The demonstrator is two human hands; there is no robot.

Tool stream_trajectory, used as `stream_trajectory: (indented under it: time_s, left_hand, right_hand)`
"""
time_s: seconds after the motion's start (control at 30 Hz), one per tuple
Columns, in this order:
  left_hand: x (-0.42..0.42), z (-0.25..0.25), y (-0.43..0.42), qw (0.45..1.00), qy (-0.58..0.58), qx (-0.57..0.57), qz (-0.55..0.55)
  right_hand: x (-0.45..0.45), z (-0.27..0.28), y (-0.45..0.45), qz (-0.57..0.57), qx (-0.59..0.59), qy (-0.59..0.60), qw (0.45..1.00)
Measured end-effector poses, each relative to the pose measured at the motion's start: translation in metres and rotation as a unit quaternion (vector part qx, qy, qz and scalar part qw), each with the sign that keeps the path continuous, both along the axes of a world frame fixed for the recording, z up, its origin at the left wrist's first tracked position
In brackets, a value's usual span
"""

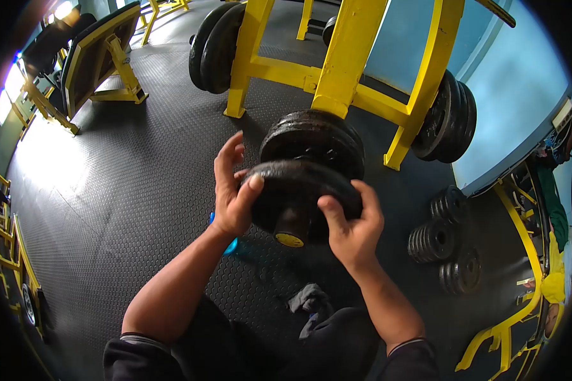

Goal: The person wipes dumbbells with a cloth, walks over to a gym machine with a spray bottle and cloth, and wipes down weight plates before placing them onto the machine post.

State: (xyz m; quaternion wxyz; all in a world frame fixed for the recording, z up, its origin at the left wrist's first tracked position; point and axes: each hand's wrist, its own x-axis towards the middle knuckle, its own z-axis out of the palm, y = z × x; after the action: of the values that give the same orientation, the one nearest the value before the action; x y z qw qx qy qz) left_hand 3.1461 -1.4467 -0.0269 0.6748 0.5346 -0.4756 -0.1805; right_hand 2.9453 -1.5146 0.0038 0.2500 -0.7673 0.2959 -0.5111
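Observation:
A black round weight plate sits around a dark bar sleeve whose end is yellow. My left hand is at the plate's left edge, thumb on the near side and upper fingers stretched out past the rim. On the opposite edge, my right hand grips the plate, its thumb on the near face and its other fingers partly hidden behind. Farther along the sleeve, more black plates are stacked against the yellow machine frame, with a narrow gap before the held plate.
Loose plates stand in rows on the black rubber floor at right. A grey cloth lies near my legs. Partly behind my left wrist is a blue object. A padded bench is at upper left; a person in yellow is far right.

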Motion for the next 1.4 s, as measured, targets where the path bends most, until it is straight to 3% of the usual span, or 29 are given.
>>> stream_trajectory:
  time_s: [0.03,0.1,0.2,0.27,0.33,0.43,0.5,0.67,0.7,0.73,0.77,0.87,0.97,1.0,1.03,1.1,1.27,1.4]
  left_hand:
    - [0.001,-0.004,-0.007,0.999,-0.025,0.005,0.024]
    - [0.000,-0.004,-0.018,0.999,-0.039,0.004,0.034]
    - [0.010,-0.003,-0.034,0.996,-0.073,-0.008,0.044]
    - [0.011,-0.009,-0.047,0.994,-0.100,-0.025,0.044]
    - [0.011,-0.010,-0.054,0.998,-0.044,-0.013,0.035]
    - [0.018,-0.016,-0.060,0.995,-0.083,-0.021,0.046]
    - [0.017,-0.017,-0.065,0.998,-0.050,-0.032,0.007]
    - [0.024,-0.013,-0.068,0.984,-0.123,0.039,0.123]
    - [0.024,-0.012,-0.065,0.987,-0.121,0.001,0.106]
    - [0.022,0.000,-0.060,0.988,-0.128,-0.021,0.090]
    - [0.019,0.021,-0.047,0.972,-0.208,-0.007,0.112]
    - [-0.012,0.070,-0.006,0.946,-0.303,-0.049,0.105]
    - [-0.042,0.086,0.022,0.928,-0.356,-0.080,0.070]
    - [-0.051,0.090,0.030,0.917,-0.396,-0.057,-0.005]
    - [-0.061,0.093,0.036,0.898,-0.431,-0.032,-0.081]
    - [-0.079,0.099,0.033,0.837,-0.532,0.011,-0.127]
    - [-0.078,0.066,0.019,0.804,-0.567,0.101,-0.149]
    - [-0.077,0.053,0.015,0.798,-0.585,0.088,-0.115]
  right_hand:
    - [0.003,-0.006,-0.010,-0.040,-0.085,0.011,0.996]
    - [0.008,-0.016,-0.023,-0.036,-0.088,-0.004,0.995]
    - [0.009,-0.014,-0.027,-0.147,-0.224,0.065,0.961]
    - [0.009,-0.025,-0.037,-0.124,-0.207,0.050,0.969]
    - [0.009,-0.032,-0.045,-0.080,-0.185,0.016,0.979]
    - [0.012,-0.039,-0.053,-0.081,-0.169,-0.014,0.982]
    - [0.014,-0.045,-0.060,-0.094,-0.203,-0.023,0.974]
    - [0.009,-0.051,-0.062,-0.075,-0.203,-0.071,0.974]
    - [-0.005,-0.051,-0.060,-0.093,-0.207,-0.071,0.971]
    - [-0.020,-0.052,-0.057,-0.066,-0.169,-0.058,0.982]
    - [-0.036,-0.053,-0.055,-0.037,-0.131,-0.046,0.990]
    - [-0.111,-0.091,-0.069,-0.203,0.014,0.124,0.971]
    - [-0.205,-0.138,-0.098,-0.337,0.099,0.326,0.878]
    - [-0.228,-0.135,-0.103,-0.373,0.146,0.378,0.835]
    - [-0.252,-0.139,-0.112,-0.388,0.153,0.411,0.811]
    - [-0.287,-0.153,-0.129,-0.409,0.160,0.472,0.765]
    - [-0.319,-0.176,-0.157,-0.386,0.194,0.550,0.715]
    - [-0.317,-0.170,-0.168,-0.373,0.261,0.491,0.743]
